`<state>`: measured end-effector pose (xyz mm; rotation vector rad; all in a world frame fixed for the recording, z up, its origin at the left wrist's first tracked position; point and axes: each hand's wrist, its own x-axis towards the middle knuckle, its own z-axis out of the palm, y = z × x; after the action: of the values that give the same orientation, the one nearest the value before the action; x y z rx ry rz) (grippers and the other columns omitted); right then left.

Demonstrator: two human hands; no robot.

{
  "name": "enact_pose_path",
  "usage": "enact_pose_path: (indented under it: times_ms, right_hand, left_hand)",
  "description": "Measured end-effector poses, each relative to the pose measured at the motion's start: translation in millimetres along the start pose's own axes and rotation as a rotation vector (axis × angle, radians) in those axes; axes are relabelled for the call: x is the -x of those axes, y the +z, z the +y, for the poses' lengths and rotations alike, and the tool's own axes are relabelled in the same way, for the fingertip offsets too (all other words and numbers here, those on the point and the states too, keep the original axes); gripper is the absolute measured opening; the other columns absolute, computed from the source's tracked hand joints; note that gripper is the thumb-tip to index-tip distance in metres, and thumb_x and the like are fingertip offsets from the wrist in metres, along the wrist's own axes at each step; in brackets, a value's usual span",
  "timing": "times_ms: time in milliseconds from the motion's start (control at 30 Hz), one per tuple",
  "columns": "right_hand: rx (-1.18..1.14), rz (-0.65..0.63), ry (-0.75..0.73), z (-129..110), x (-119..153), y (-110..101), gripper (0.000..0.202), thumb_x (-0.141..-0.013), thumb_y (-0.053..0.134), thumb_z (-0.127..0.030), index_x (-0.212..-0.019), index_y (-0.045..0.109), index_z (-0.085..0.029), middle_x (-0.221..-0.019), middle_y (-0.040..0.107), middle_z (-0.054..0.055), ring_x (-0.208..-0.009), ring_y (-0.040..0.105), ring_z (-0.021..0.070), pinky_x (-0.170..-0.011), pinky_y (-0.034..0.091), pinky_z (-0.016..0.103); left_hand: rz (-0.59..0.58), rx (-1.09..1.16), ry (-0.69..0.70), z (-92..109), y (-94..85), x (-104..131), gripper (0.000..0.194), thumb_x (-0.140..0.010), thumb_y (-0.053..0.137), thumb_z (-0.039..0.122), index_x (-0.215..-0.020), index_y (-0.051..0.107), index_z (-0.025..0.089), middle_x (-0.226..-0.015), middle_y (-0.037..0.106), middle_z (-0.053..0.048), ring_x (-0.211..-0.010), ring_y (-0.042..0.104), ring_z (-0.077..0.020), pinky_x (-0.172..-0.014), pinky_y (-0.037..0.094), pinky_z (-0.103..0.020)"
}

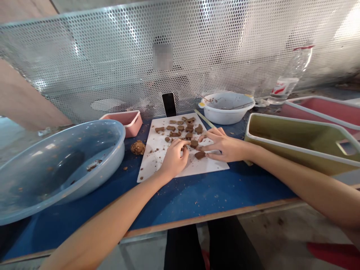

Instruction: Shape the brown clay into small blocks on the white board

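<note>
The board (153, 163) likely catches crumbs (141, 178) under 2 hands: right hand (221, 144) loosely spread by lumps (200, 155), left hand (174, 158) curled, its grasp impossible to tell.

Even, moderately bright light falls on the blue table (180, 202), dimming to murky shadow beneath it, while a white glare washes out the mesh (180, 33) at upper right. Wide-angle stretch bows the outer edges, fine crumbs look soft, and one small patch (162, 57) is pixelated.
</note>
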<state>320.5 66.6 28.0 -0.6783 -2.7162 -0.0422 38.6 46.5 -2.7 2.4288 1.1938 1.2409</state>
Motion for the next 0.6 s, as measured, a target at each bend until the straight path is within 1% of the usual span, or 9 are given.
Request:
enact_pose_path:
  times_ms: [67,133,267,333,467,533,600]
  right_hand:
    - [0.009,-0.023,-0.014,0.9,0.7,-0.5,0.029,-0.111,0.062,-0.039,-0.127,0.086,-0.036,-0.151,0.061,0.013,-0.142,0.049,0.039,-0.117,0.043,0.068]
    - [0.033,-0.028,-0.035,0.9,1.2,-2.1,0.029,-0.112,0.061,-0.038,-0.124,0.087,-0.034,-0.15,0.062,0.013,-0.142,0.049,0.0388,-0.117,0.043,0.067]
    - [0.071,0.037,-0.051,-0.6,1.3,-7.4,0.032,-0.111,0.061,-0.036,-0.133,0.083,-0.032,-0.147,0.064,0.015,-0.139,0.051,0.0382,-0.115,0.044,0.065]
    - [0.082,0.037,-0.052,-1.8,1.2,-8.5,0.033,-0.11,0.062,-0.037,-0.137,0.082,-0.032,-0.149,0.063,0.015,-0.139,0.051,0.0387,-0.113,0.045,0.065]
    - [0.12,-0.039,-0.078,-3.8,0.9,-5.1,0.031,-0.111,0.062,-0.04,-0.132,0.083,-0.032,-0.153,0.063,0.015,-0.14,0.05,0.0406,-0.113,0.045,0.066]
    - [0.146,-0.03,-0.091,-3.6,0.7,-3.3,0.03,-0.111,0.061,-0.04,-0.129,0.084,-0.031,-0.15,0.065,0.015,-0.139,0.051,0.0404,-0.112,0.045,0.065]
    - [0.174,0.006,-0.103,-2.6,0.6,-2.3,0.032,-0.112,0.058,-0.04,-0.129,0.083,-0.029,-0.147,0.066,0.016,-0.138,0.053,0.0401,-0.111,0.045,0.065]
  left_hand:
    - [-0.002,0.002,0.008,0.7,0.0,0.0,0.026,-0.103,0.054,0.008,-0.116,0.074,0.019,-0.11,0.077,-0.009,-0.107,0.076,-0.0249,-0.094,0.063,-0.039]
    - [-0.007,0.005,0.011,1.3,-0.3,-0.1,0.025,-0.104,0.054,0.009,-0.116,0.074,0.019,-0.11,0.077,-0.009,-0.107,0.076,-0.0247,-0.093,0.063,-0.039]
    - [0.002,0.018,0.011,1.6,-0.8,-0.4,0.025,-0.103,0.055,0.008,-0.115,0.074,0.018,-0.112,0.078,-0.01,-0.11,0.076,-0.0254,-0.098,0.063,-0.041]
    - [0.006,0.023,0.014,1.6,-0.6,-0.5,0.025,-0.102,0.055,0.008,-0.115,0.074,0.018,-0.111,0.078,-0.01,-0.111,0.076,-0.0253,-0.099,0.063,-0.041]
    - [-0.003,0.014,0.006,2.2,0.1,-0.3,0.025,-0.103,0.055,0.008,-0.116,0.074,0.019,-0.111,0.078,-0.009,-0.107,0.076,-0.0243,-0.096,0.063,-0.039]
    - [-0.013,0.006,0.001,2.6,-0.2,-0.1,0.024,-0.103,0.055,0.009,-0.116,0.074,0.019,-0.112,0.077,-0.01,-0.108,0.076,-0.0246,-0.097,0.063,-0.039]
    - [-0.015,0.003,-0.001,3.0,-0.9,0.0,0.024,-0.103,0.055,0.008,-0.116,0.073,0.019,-0.112,0.077,-0.01,-0.109,0.076,-0.0252,-0.097,0.063,-0.039]
